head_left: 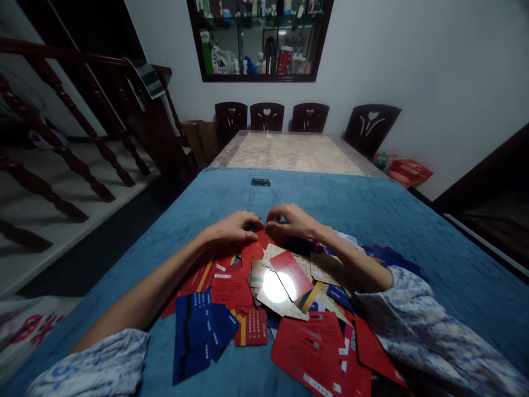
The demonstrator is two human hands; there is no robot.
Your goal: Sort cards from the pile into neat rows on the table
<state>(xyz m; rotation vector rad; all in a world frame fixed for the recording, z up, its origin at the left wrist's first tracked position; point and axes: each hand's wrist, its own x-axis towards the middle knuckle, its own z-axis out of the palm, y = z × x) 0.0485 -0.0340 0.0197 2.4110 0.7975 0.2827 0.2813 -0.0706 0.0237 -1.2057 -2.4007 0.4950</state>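
Note:
Loose cards are heaped on the near part of the table. My left hand (pixel 236 227) is at the far edge of the heap, its fingers curled around something dark that I cannot make out. Close to its right, my right hand (pixel 292 220) has thumb and fingers bent together in a pinch; what they hold is hidden. A red card (pixel 264 239) lies just below both sets of fingertips. Nearer me are a shiny red card (pixel 291 274), cream cards (pixel 275 292), fanned blue cards (pixel 202 331) and a spread of red cards (pixel 308 347). My right forearm covers part of the heap.
A blue cloth (pixel 165 231) covers the near table, with a small black strip (pixel 261 182) lying on it. Beyond is the bare marbled tabletop (pixel 285 150). Several dark chairs (pixel 268 117) line the far end. A wooden railing (pixel 66 105) stands left, a red bag (pixel 409 172) right.

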